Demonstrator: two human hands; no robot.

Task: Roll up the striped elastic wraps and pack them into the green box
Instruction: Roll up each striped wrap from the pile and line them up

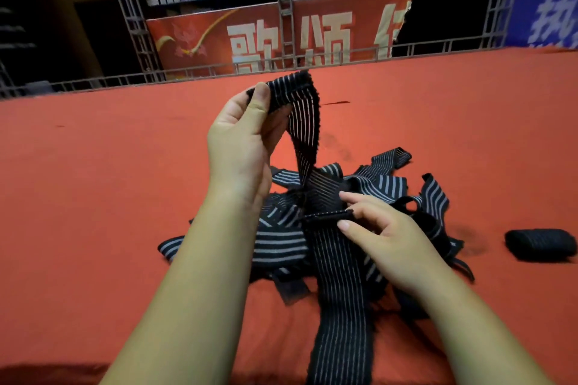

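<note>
The left hand (240,141) is raised above the red surface (93,181), thumb and fingers pinching the top end of one striped wrap (301,122), which hangs down into the loose pile of wraps (281,237). The right hand (384,228) sits lower, just above the pile, with thumb and fingertips pinching a stitched edge of thin-striped band; whether that is the same wrap I cannot tell. One rolled wrap (541,244) lies well apart to the right, and the green box is not in view. The step in hand looks like freeing a single wrap before rolling. To do it well, lift the pinched end clear while the lower hand holds the tangle back, let any twist fall out, then start the roll from a flat end under even tension so the edges stay aligned.
</note>
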